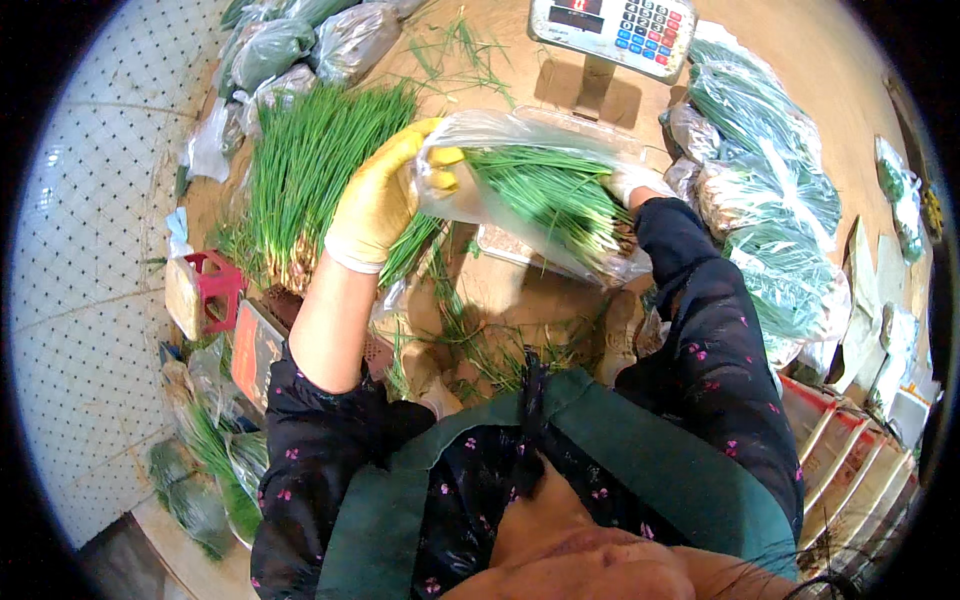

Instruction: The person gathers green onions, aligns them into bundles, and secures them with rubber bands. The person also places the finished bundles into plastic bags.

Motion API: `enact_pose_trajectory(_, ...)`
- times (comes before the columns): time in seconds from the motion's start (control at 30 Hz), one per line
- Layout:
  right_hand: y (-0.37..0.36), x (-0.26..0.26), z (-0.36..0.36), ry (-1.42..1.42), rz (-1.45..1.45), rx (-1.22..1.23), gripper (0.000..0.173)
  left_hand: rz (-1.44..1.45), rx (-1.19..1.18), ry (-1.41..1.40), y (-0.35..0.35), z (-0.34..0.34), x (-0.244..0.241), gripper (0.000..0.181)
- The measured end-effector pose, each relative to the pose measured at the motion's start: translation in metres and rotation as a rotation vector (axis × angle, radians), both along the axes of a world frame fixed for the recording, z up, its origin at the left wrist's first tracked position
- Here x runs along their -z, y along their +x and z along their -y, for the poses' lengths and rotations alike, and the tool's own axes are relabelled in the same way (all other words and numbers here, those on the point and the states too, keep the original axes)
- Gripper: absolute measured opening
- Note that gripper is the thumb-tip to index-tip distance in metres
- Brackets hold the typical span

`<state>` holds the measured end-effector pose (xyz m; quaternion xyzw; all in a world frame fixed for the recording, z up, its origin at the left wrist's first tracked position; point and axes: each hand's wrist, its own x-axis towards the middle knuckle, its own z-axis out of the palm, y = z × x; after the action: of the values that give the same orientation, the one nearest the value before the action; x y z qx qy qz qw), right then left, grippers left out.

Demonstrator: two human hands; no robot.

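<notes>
In front of me a clear plastic bag [491,199] holds a bundle of thin green onions [547,191], their pale root ends towards the right. My left hand [382,195], in a yellow glove, grips the bag at its left end, with the fingertips seen through the plastic. At the other end my right hand [634,184], in a whitish glove, holds the bag and bundle; its fingers are partly hidden. Beneath the bag, the pan of a digital scale [517,247] shows in part. A large pile of loose green onions [322,172] lies left of my left hand.
The scale's display and keypad [615,34] stand beyond the bag. Bagged green onions [780,195] are stacked at the right, with more filled bags [274,52] at the far left. A red plastic stool [217,289] stands at the left. Loose green scraps [487,352] litter the floor near my feet.
</notes>
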<state>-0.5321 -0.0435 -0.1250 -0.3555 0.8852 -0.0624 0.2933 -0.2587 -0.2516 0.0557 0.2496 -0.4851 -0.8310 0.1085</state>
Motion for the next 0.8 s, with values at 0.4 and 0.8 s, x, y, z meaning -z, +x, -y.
enact_pose_trajectory(0.4,-0.006,-0.043,-0.010,-0.279,-0.141,-0.226,0.042,0.251,-0.415,-0.393,0.123,0.059,0.024,0.041)
enact_pose_trajectory(0.8,0.176,-0.195,0.003,-0.206,0.296,-0.857,0.027,1.425,-0.366,-1.163,0.235,0.080,0.133,0.028)
